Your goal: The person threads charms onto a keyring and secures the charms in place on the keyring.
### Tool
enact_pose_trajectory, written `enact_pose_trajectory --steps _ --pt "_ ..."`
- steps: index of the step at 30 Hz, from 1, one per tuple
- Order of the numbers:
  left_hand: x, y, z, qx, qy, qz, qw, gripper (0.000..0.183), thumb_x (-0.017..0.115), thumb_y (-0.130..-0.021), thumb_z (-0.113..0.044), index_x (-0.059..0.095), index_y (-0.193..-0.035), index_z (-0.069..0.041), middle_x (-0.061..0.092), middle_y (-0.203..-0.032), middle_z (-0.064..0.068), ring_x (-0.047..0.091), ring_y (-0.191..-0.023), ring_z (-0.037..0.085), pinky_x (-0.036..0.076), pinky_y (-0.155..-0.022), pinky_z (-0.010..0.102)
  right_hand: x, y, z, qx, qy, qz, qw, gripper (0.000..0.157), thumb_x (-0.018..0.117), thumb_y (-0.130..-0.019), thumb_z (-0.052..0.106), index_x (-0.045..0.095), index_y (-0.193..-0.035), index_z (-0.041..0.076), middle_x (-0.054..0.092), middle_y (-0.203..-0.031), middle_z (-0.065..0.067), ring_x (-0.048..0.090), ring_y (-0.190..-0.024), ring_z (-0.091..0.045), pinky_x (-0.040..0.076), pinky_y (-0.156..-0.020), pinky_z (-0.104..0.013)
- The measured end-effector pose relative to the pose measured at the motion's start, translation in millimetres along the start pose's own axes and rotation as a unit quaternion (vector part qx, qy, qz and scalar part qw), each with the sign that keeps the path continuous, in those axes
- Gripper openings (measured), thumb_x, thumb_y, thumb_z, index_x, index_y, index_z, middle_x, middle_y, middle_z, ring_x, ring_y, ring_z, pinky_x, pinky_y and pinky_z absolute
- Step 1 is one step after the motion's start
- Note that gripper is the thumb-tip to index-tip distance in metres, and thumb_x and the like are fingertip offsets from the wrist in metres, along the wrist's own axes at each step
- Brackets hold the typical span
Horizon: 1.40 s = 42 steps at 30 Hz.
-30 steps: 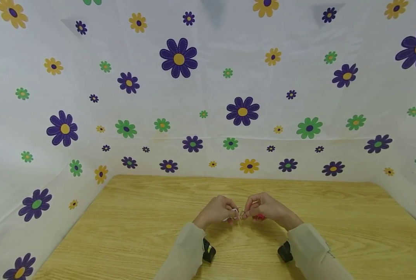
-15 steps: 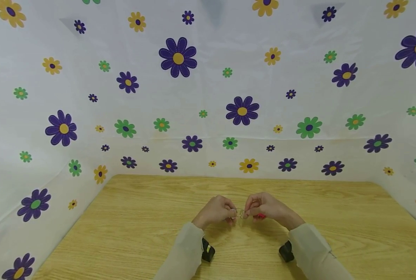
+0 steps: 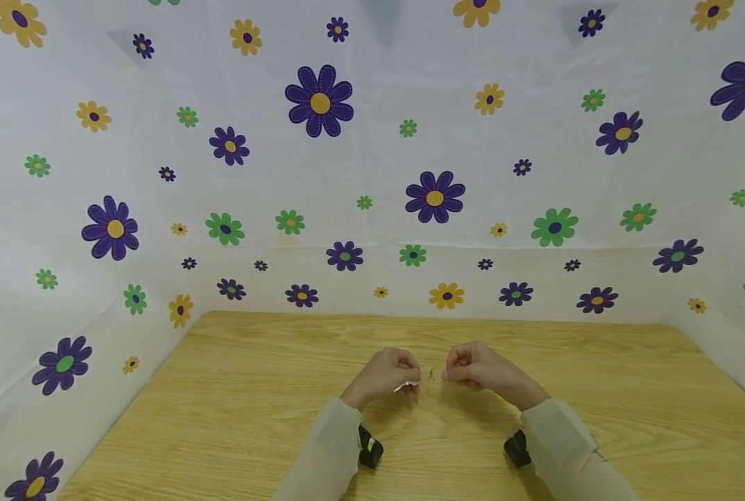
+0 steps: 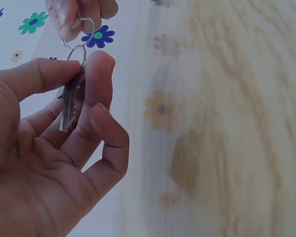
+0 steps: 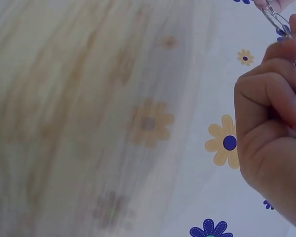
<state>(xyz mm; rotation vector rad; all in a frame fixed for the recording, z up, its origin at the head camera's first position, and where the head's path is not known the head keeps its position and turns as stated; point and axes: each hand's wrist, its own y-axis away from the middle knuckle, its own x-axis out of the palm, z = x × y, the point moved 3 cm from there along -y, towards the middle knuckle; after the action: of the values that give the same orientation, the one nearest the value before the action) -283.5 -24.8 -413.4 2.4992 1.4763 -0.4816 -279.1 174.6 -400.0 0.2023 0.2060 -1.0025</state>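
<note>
White flowered sheeting (image 3: 372,160) stood around the wood-grain tabletop (image 3: 272,376). Over it, the left hand (image 3: 381,379) and right hand (image 3: 487,372) faced each other, near but apart. The left grip pinched a key (image 4: 69,106) between thumb and forefinger — two linked rings (image 4: 79,46) spanned the gap — and the right grip was narrow, pinching a small link (image 5: 286,34) at their far end.
</note>
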Motion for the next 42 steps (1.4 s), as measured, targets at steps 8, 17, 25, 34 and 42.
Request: enact_pose_trajectory --steps 8,17,25,34,42 --pt "-0.5 -0.4 2.9 -0.003 -0.001 -0.008 1.0 0.015 0.059 -0.098 -0.006 0.067 -0.099 0.006 0.071 -0.073 0.009 0.07 -0.063 0.024 0.047 -0.063 0.028 1.4 -1.3 -1.1 0.013 0.012 -0.02 1.0 0.024 0.06 -0.101 0.008 0.066 -0.111 -0.013 0.042 -0.054 0.004 0.028 -0.046 -0.005 0.023 -0.045 -0.021" --pt "0.0 0.2 1.9 -0.001 0.005 0.0 1.0 0.015 0.059 -0.099 -0.004 0.066 -0.102 0.008 0.069 -0.071 0.011 0.066 -0.058 0.017 0.056 -0.066 0.029 4.1 -2.8 -1.2 0.017 0.017 -0.025 0.999 0.022 0.054 -0.102 0.004 0.065 -0.097 -0.014 0.053 -0.061 0.0 0.032 -0.047 -0.005 0.026 -0.045 -0.02" --pt "0.6 -1.5 0.2 0.004 0.032 0.001 0.9995 0.019 0.056 -0.103 -0.005 0.064 -0.101 0.011 0.066 -0.069 0.009 0.06 -0.056 0.011 0.053 -0.062 0.027 7.5 -1.5 1.4 0.016 0.0 -0.02 1.0 0.017 0.055 -0.1 0.002 0.06 -0.095 -0.013 0.063 -0.072 -0.005 0.039 -0.05 -0.007 0.029 -0.048 -0.021" --pt "0.1 -1.6 -1.2 0.012 -0.013 -0.008 0.9998 0.017 0.058 -0.099 -0.004 0.065 -0.09 0.009 0.068 -0.069 0.016 0.059 -0.054 0.012 0.051 -0.059 0.025 9.7 -2.5 -0.1 0.02 -0.042 -0.022 0.999 0.01 0.055 -0.1 0.002 0.058 -0.095 -0.007 0.065 -0.073 -0.007 0.045 -0.054 -0.008 0.033 -0.049 -0.021" --pt "4.4 -1.3 -3.8 0.022 -0.032 0.022 0.999 0.018 0.055 -0.099 -0.002 0.065 -0.09 0.009 0.068 -0.069 0.019 0.057 -0.051 0.011 0.049 -0.055 0.023 10.5 -3.4 -1.8 0.04 -0.075 -0.045 0.995 0.01 0.053 -0.099 0.001 0.06 -0.101 -0.006 0.066 -0.074 -0.004 0.049 -0.056 -0.007 0.036 -0.05 -0.019"
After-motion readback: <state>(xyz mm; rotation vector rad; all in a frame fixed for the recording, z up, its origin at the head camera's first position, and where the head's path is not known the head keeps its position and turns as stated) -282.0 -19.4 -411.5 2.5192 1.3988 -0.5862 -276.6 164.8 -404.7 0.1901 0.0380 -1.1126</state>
